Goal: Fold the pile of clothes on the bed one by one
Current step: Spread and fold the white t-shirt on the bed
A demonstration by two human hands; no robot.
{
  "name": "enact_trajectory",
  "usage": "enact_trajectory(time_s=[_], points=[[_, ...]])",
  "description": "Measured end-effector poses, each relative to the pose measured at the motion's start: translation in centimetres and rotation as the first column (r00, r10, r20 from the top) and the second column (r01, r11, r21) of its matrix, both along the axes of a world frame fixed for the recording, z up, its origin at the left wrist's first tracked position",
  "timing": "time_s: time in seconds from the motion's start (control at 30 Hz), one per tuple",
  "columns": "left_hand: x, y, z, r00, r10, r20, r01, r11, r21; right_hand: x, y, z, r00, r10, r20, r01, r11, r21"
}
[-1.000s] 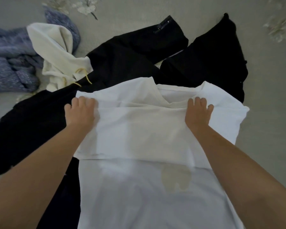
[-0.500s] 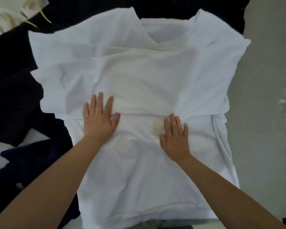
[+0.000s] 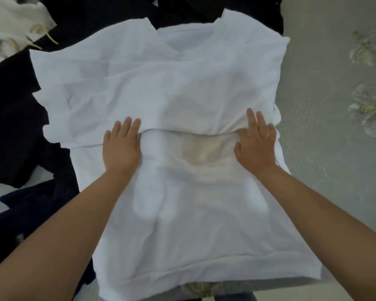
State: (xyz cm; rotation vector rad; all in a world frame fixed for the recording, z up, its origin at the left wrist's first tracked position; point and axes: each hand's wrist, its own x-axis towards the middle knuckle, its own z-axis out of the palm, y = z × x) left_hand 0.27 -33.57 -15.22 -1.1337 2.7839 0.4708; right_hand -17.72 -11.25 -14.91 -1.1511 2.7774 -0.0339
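Note:
A white T-shirt (image 3: 178,88) lies spread on the bed, collar at the far end, hem toward me, with a crosswise crease at mid-body and a faint beige print showing through. My left hand (image 3: 122,146) lies flat on the shirt left of the print, fingers straight and reaching over the crease. My right hand (image 3: 256,144) presses flat on the shirt near its right edge, fingers straight across the same crease. Neither hand holds cloth.
Black garments (image 3: 15,118) lie under and left of the shirt and beyond the collar. A cream garment with yellow cords (image 3: 15,25) sits at the far left. A dark navy garment (image 3: 37,205) lies at near left. Grey floral bedspread (image 3: 334,148) shows on the right.
Both hands left the shoulder area and came down to the mid-body crease, palms flat. Since half a second ago the right hand slid outward to the shirt's right edge; the left stayed on the crease.

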Motion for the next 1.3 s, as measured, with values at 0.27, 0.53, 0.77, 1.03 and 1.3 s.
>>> enact_trajectory(time_s=[0.27, 0.53, 0.77, 1.03, 1.3], points=[[-1.8, 3.7, 1.6, 0.962, 0.097, 0.255, -0.082, 0.994, -0.07, -5.9, 6.1, -0.6, 0.991, -0.101, 0.084, 0.076, 0.964, 0.256], [0.7, 7.7, 3.8, 0.94, 0.169, 0.296, -0.158, 0.986, -0.058, -5.0, 7.4, 0.6, 0.92, -0.264, 0.289, 0.12, 0.893, 0.434], [10.5, 18.5, 2.6, 0.968, -0.22, 0.123, 0.208, 0.973, 0.105, 5.5, 15.7, 1.2, 0.897, 0.311, 0.314, -0.393, 0.885, 0.247], [19.6, 26.4, -0.3, 0.85, -0.289, 0.44, 0.203, 0.951, 0.234, 17.2, 22.8, 1.7, 0.851, 0.383, 0.359, -0.521, 0.702, 0.485], [18.6, 26.4, 0.3, 0.96, -0.225, 0.167, 0.221, 0.974, 0.041, 17.5, 23.0, -0.5, 0.848, 0.376, 0.374, -0.526, 0.68, 0.511]])
